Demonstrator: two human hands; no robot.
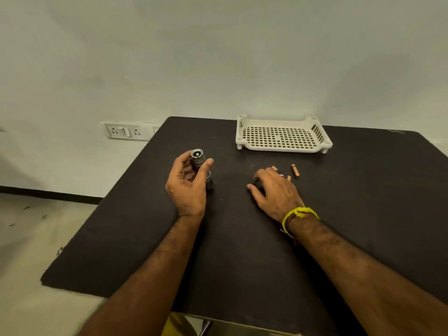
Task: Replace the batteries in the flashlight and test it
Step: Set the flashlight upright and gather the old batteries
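Observation:
My left hand [188,185] holds a dark grey flashlight [199,161] upright over the dark table [242,251]. The flashlight's open round end faces up toward me and its lower part shows past my palm. My right hand [274,192] rests palm down on the table to the right, fingers spread over small items. A copper-coloured battery [295,170] lies just beyond its fingertips. Another copper piece [274,168] peeks out past the fingers. What lies under the palm is hidden. A yellow thread band [298,214] circles my right wrist.
A cream perforated plastic tray [282,134] stands at the back of the table, holding nothing that shows. A wall socket plate [127,131] sits on the wall left of the table. The table's left edge drops to a pale floor.

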